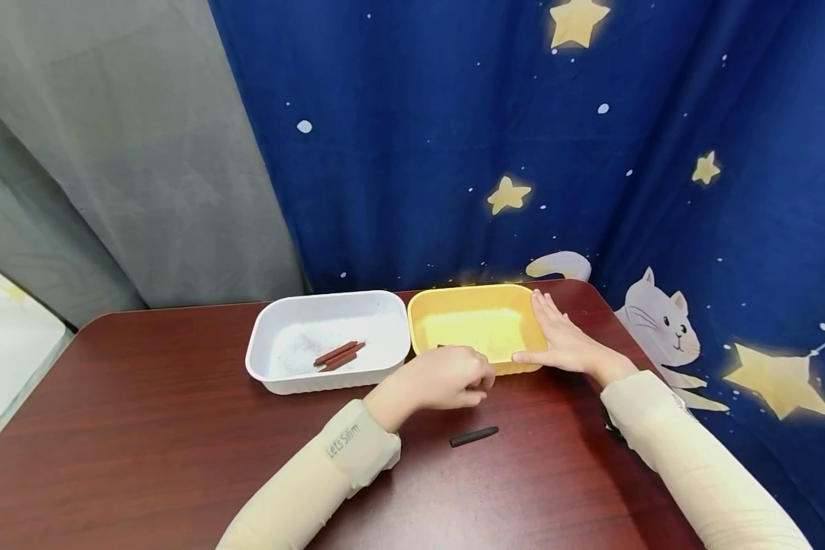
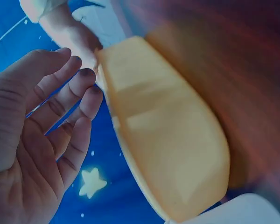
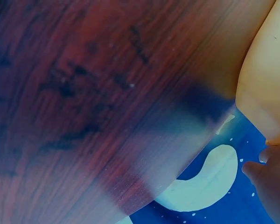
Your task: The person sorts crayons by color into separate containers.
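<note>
My left hand [image 1: 447,376] hovers over the front rim of a yellow bin [image 1: 418,321], back of the hand upward. In the left wrist view its fingers [image 2: 86,105] are loosely bent and hold nothing; some fingertips look smudged dark. The bin's right wall is touched by my right hand [image 1: 567,342], fingers stretched along it and thumb at the front corner. A sliver of something dark [image 1: 441,346] shows just behind the left hand, mostly hidden. On the table in front of the left hand lies a black crayon [image 1: 474,436].
A white bin [image 1: 260,351] stands against the yellow bin's left side, with several reddish-brown crayons [image 1: 340,356] inside. Both sit near the far edge of the dark wooden table [image 1: 144,412]. Behind hangs a blue star-print curtain [image 1: 412,153]. Dark marks [image 3: 70,135] spot the tabletop.
</note>
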`<state>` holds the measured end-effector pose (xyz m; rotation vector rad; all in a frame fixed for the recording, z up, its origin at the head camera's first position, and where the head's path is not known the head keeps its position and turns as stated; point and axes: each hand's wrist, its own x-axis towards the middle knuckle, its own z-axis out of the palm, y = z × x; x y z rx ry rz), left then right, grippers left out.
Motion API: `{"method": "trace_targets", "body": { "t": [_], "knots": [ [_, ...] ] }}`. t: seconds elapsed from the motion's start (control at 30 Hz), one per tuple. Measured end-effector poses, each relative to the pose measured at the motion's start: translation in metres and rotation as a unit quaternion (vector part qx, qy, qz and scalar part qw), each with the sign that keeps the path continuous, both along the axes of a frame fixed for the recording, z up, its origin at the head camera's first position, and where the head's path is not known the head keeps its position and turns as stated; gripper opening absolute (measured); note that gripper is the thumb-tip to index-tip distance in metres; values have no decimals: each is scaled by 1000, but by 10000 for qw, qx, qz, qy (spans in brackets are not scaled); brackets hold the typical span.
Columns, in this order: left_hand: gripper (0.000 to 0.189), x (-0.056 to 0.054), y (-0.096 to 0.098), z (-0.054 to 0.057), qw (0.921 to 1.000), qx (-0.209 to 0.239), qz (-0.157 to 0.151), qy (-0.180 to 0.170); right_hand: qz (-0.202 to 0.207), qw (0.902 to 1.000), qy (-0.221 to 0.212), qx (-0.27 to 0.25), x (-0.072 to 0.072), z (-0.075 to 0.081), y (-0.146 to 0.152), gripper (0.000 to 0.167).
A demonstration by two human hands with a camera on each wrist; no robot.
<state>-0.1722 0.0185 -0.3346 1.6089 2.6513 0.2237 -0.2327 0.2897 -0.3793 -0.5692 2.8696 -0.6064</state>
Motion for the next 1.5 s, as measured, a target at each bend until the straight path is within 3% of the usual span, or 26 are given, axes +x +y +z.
{"method": "trace_targets", "body": {
  "t": [0.17, 0.33, 0.5, 1.07, 1.5],
  "knots": [
    [4, 4, 4, -15, 9989, -252, -185, -342, 0, 10000, 30, 30, 1, 0, 0, 120],
    [5, 4, 7, -27, 9960, -536, 54, -712, 8, 10000, 58, 23, 1, 1, -1, 120],
    [8, 5, 9, -34, 9942, -698, 213, -790, 6, 10000, 56, 19, 1, 1, 0, 120],
    [14, 13, 14, -40, 9923, -996, 180, -715, -23, 10000, 51, 60, 4, 2, -1, 121],
    [8, 12, 10, -39, 9918, -811, 60, -983, -20, 9999, 97, 105, 4, 1, -1, 121]
  ]
}}
